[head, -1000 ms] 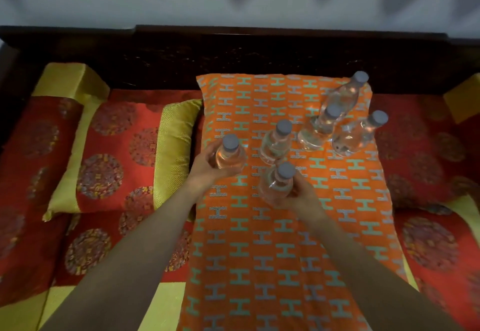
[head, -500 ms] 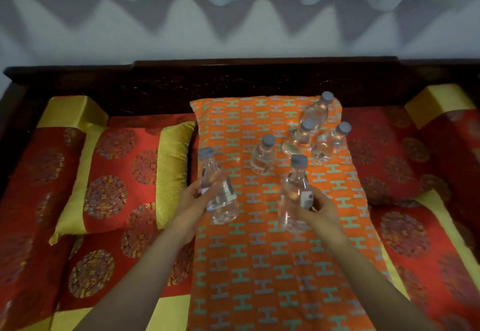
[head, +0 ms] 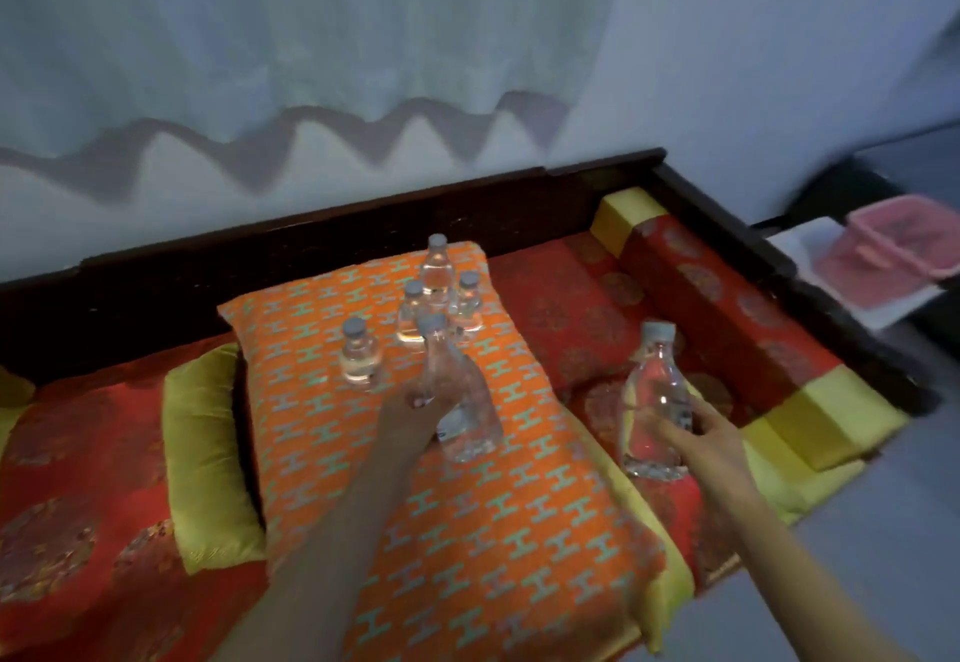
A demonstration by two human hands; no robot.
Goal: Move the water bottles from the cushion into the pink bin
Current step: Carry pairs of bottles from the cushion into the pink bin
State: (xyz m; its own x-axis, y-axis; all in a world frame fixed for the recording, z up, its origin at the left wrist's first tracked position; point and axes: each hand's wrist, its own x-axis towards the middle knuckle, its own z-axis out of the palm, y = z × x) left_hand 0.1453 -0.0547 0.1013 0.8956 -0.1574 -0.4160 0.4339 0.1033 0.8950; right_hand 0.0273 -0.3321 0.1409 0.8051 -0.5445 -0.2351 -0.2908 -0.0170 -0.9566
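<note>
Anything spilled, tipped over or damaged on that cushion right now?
Nothing stands out. Four bottles stand upright on the orange cushion, caps on, no wet patches visible. The left hand and right hand each hold one bottle. The pink bin sits upright.

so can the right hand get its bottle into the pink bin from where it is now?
Probably not yet. The right hand holds a bottle over the red seat, while the pink bin sits beyond the dark wooden frame, well off to the right. Nothing blocks the way; it just looks too far.
</note>
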